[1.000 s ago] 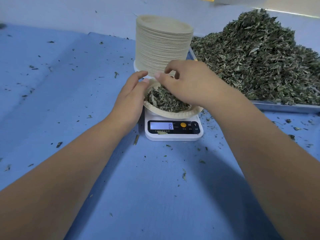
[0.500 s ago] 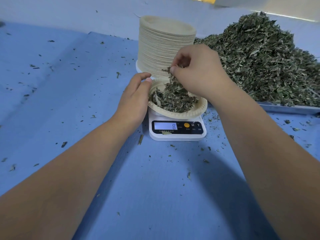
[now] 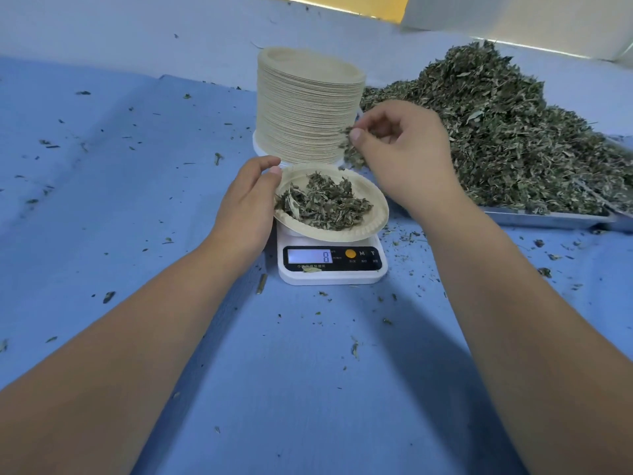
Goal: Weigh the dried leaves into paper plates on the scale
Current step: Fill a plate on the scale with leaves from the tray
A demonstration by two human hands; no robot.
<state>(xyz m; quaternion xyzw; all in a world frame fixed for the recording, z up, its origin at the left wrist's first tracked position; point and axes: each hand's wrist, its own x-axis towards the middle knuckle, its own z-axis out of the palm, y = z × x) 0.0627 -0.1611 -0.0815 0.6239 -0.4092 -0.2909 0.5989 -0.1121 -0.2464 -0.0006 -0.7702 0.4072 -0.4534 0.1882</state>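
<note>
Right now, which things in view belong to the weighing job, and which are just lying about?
In use: scale; paper plate of leaves on it, gripped by the left hand; pinch of leaves in the right hand; leaf pile on the metal tray; plate stack.
Lying about: leaf crumbs and a small stick on the blue cloth.

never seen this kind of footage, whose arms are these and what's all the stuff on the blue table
No machine: a person wears a head camera, so the one view looks down their own arms. The left hand holds the rim of a paper plate of leaves on a small scale reading 8. The right hand, raised, pinches a few leaves. Behind stand a stack of plates and a pile of dried leaves on a metal tray. Crumbs litter the blue sheet.
</note>
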